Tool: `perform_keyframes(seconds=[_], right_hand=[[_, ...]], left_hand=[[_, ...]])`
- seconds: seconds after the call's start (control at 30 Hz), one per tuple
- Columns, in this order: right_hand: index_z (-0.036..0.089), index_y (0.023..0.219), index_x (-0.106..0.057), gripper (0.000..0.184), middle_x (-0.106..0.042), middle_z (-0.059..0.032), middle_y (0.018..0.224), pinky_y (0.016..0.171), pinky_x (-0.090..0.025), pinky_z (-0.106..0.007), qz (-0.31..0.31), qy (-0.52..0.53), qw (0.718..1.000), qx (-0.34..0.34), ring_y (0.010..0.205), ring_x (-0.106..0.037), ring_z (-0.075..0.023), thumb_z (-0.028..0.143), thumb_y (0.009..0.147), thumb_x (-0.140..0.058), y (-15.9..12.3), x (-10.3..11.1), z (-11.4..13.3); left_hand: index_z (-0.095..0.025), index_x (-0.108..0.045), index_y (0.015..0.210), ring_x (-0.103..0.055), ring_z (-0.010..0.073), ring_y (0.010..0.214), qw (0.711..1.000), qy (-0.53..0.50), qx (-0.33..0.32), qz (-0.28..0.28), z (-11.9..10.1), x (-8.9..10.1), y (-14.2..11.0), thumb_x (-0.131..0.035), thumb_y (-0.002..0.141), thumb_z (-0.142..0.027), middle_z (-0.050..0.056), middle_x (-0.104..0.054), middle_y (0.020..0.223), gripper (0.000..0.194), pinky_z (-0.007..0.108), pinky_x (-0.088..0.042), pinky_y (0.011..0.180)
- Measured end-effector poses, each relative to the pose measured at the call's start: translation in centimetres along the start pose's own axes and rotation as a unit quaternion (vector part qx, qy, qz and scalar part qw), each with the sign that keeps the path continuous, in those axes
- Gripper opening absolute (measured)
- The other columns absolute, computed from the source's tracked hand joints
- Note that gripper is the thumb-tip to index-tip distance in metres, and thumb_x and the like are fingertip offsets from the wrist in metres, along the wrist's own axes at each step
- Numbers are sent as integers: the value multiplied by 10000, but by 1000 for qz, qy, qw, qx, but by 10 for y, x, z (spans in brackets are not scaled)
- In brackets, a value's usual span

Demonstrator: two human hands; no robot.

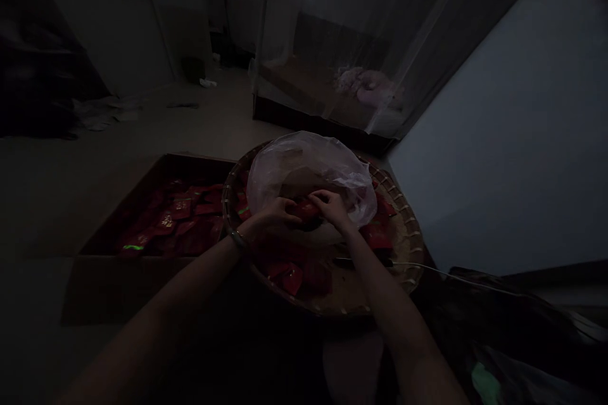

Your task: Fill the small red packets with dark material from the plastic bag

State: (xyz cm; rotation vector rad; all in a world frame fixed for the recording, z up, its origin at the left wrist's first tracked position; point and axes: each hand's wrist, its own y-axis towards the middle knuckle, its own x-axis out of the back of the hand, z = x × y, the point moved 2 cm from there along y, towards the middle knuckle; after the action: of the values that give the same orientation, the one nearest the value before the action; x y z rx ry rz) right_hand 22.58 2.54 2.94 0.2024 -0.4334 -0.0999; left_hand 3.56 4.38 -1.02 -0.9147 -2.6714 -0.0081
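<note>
In dim light, both of my hands are on a small red packet (305,210) over the mouth of a clear plastic bag (270,171). My left hand (275,212), with a bangle at the wrist, grips the packet's left side. My right hand (331,205) pinches its upper right edge. The bag stands open in a round woven basket (411,228). More red packets (292,277) lie in the basket around the bag. What is deep in the bag is too dark to make out.
A cardboard box (109,285) of red packets with gold print stands left of the basket. A dark tool with a white cord (427,269) lies in the basket on the right. Behind is a netted bed (327,88); a pale wall (503,139) rises at right.
</note>
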Motion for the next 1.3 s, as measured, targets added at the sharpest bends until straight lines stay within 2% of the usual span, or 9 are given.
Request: perform_keyframes(seconds=[0.13, 0.2, 0.33, 0.43, 0.67, 0.83, 0.93, 1.13, 1.3], right_hand=[[153, 821, -668, 395, -662, -54, 709, 533, -445, -288, -90, 4, 995, -51, 570, -562, -169, 512, 674, -593, 8, 14, -7], [147, 852, -660, 448, -657, -59, 711, 518, -439, -287, -114, 9, 992, -54, 560, -553, -168, 551, 680, -570, 9, 18, -10], [161, 820, -670, 394, -680, -62, 811, 619, -461, -270, -53, -33, 998, 16, 710, -596, -177, 524, 673, -621, -1, 6, -5], [163, 745, -662, 368, -655, -27, 695, 545, -423, -247, -12, -44, 999, -4, 612, -566, -154, 523, 672, -636, -6, 1, 1], [166, 737, -679, 400, -664, -10, 655, 518, -415, -238, -38, -4, 998, -45, 555, -556, -137, 552, 630, -665, -1, 30, 13], [168, 677, -648, 422, -635, -8, 560, 455, -406, -241, -12, 3, 996, -83, 482, -548, -141, 579, 587, -689, -11, 37, 17], [179, 621, -600, 414, -591, 7, 486, 410, -391, -236, 14, 36, 994, -106, 426, -525, -132, 570, 559, -723, -19, 36, 21], [187, 606, -548, 498, -479, 62, 402, 330, -309, -214, -24, 118, 985, -122, 333, -408, -84, 620, 475, -757, -23, 43, 14], [167, 673, -616, 470, -543, 40, 459, 372, -374, -210, -32, 94, 989, -114, 381, -470, -89, 566, 482, -777, -22, 58, 1]], left_hand=[[-101, -690, 886, -601, 174, 681, 999, -15, 17, -25, -3, 3, -2, -794, 533, -411, 41, -683, 763, 481, 246, -432, 590], [-99, -682, 897, -600, 172, 689, 998, -34, 19, -43, -5, 3, -2, -794, 537, -403, 47, -683, 780, 484, 248, -437, 598], [-102, -663, 951, -610, 174, 723, 996, -71, 1, -56, -6, 1, 0, -786, 561, -397, 60, -693, 852, 504, 248, -452, 614], [-106, -664, 949, -613, 179, 745, 997, -46, -12, -64, -2, 1, 1, -798, 539, -392, 52, -694, 855, 518, 245, -453, 621], [-89, -674, 854, -592, 141, 625, 998, -58, -16, -27, 1, 2, 0, -787, 550, -361, 26, -662, 702, 424, 241, -455, 585], [-93, -676, 907, -598, 133, 629, 992, -111, 0, 51, -12, -3, -8, -763, 614, -437, 50, -673, 748, 459, 234, -452, 581], [-84, -681, 795, -580, 127, 596, 993, -113, 14, 38, -15, -1, -9, -745, 620, -499, 41, -654, 669, 455, 230, -435, 571], [-93, -684, 801, -555, 116, 593, 996, -74, -41, 29, -15, 2, -4, -714, 664, -489, 21, -640, 663, 420, 216, -406, 550], [-91, -685, 815, -583, 134, 620, 998, -48, -25, 15, -14, 3, -5, -698, 678, -507, 44, -656, 693, 438, 223, -433, 554]])
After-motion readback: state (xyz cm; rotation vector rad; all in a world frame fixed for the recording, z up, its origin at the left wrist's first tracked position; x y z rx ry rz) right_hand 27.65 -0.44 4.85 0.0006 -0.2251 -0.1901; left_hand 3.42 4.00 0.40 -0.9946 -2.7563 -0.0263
